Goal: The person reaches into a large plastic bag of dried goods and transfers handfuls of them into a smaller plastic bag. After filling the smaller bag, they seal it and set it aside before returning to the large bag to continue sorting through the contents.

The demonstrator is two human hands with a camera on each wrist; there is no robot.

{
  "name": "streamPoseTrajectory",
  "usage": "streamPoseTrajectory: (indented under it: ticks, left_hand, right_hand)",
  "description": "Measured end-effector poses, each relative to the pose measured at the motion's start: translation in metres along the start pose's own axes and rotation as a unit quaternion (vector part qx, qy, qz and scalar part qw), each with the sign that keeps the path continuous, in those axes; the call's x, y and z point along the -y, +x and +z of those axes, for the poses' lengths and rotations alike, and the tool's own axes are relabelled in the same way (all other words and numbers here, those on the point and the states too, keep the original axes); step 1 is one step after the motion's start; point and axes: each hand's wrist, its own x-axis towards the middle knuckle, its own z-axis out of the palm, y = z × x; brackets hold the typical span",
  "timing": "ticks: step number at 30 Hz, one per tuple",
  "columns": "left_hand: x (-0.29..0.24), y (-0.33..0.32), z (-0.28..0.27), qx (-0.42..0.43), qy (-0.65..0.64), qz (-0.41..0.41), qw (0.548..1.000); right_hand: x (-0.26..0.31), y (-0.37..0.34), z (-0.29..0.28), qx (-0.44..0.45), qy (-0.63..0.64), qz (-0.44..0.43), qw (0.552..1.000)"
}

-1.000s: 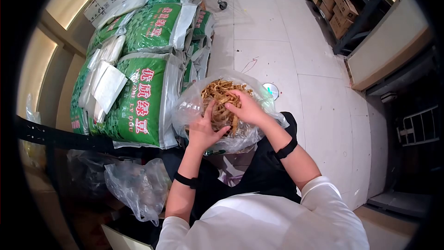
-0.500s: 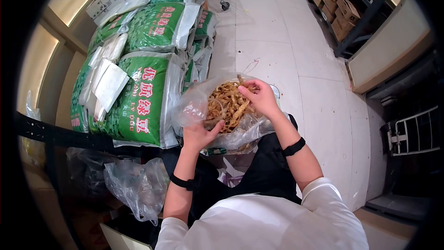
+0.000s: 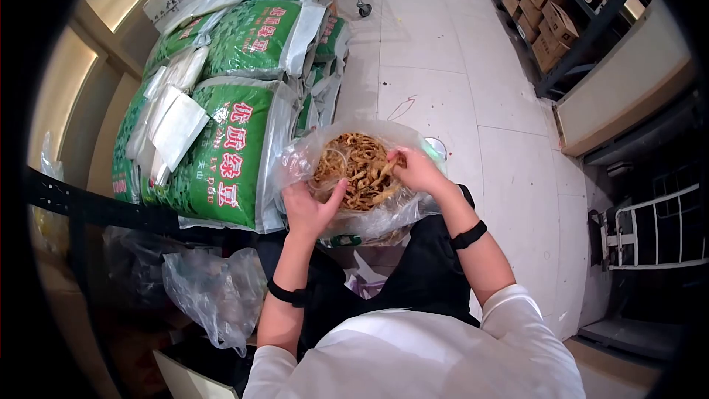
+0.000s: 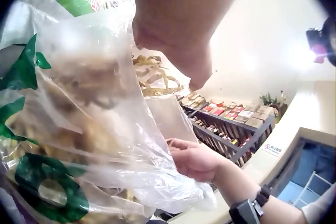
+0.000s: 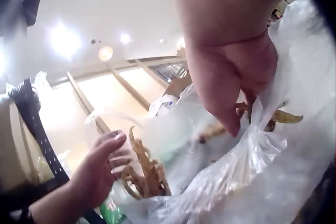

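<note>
A clear plastic bag [image 3: 399, 216] stands open between the person's knees, filled with brown dried strips [image 3: 358, 181]. At its left side the left hand [image 3: 304, 208] rests against the film, thumb raised and apart from the fingers. In the right wrist view that left hand [image 5: 97, 174] appears beside several strips [image 5: 149, 179], its fingers partly behind plastic. Over the right part of the opening, the right hand [image 3: 418, 172] pinches a dried strip between thumb and fingers. Green print [image 4: 50, 190] marks the bag's side in the left wrist view.
Green and white printed sacks [image 3: 229, 151] are stacked at the left, with flat white bags [image 3: 177, 129] on top. A crumpled clear bag [image 3: 218, 292] lies below them. Cartons [image 3: 550, 37] fill a shelf at the far right. A white wire rack [image 3: 657, 229] stands nearer.
The left hand has drawn back from the strips to the bag's left side. The right hand has moved right, rising with a strip, then coming lower at the bag's right side.
</note>
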Motion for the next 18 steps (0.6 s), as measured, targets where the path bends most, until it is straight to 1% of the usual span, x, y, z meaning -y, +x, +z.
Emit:
streamPoseTrajectory:
  ticks: [1,2,3,4,6,7,9,10,12,14,16,17,18]
  left_hand:
    - [0.000,0.000,-0.001,0.012,0.006,-0.014,1.000]
    - [0.001,0.000,-0.001,0.010,0.007,-0.016,1.000]
    - [0.001,-0.001,-0.001,0.007,0.027,-0.019,0.999]
    - [0.002,-0.004,-0.001,0.003,0.048,-0.022,0.999]
    - [0.008,-0.004,0.001,0.003,0.039,-0.022,0.999]
    - [0.009,-0.004,0.002,0.006,0.029,-0.016,0.999]
    - [0.008,-0.003,0.003,0.006,0.030,-0.024,0.999]
    - [0.007,-0.002,0.003,0.008,0.033,-0.030,0.999]
    - [0.005,0.000,0.003,0.009,0.018,-0.020,1.000]
    - [0.002,0.000,0.001,0.011,0.003,-0.010,1.000]
    - [-0.002,0.000,-0.001,0.065,-0.002,-0.028,0.997]
    - [-0.001,0.000,-0.001,0.064,-0.002,-0.029,0.997]
    - [0.000,-0.002,0.000,0.055,0.008,-0.012,0.998]
  right_hand:
    - [-0.005,-0.005,0.001,-0.004,-0.119,-0.038,0.992]
    - [-0.009,-0.007,0.000,-0.008,-0.237,-0.076,0.969]
    - [-0.010,-0.008,-0.003,0.044,-0.210,-0.042,0.976]
    - [-0.011,-0.011,-0.006,0.048,-0.212,-0.041,0.975]
    - [-0.010,-0.018,-0.009,0.123,-0.236,-0.023,0.964]
    - [-0.009,-0.019,-0.007,0.126,-0.239,-0.022,0.963]
    - [-0.006,-0.021,-0.001,0.091,-0.273,-0.059,0.956]
    - [-0.004,-0.022,0.003,0.092,-0.275,-0.060,0.955]
    - [-0.001,-0.023,0.012,0.059,-0.354,-0.081,0.930]
    - [-0.008,-0.016,0.016,0.053,-0.339,-0.066,0.937]
    - [-0.011,-0.010,0.015,0.046,-0.325,-0.054,0.943]
    - [-0.014,-0.010,0.013,0.057,-0.304,-0.080,0.947]
    - [-0.016,-0.011,0.012,0.068,-0.283,-0.106,0.951]
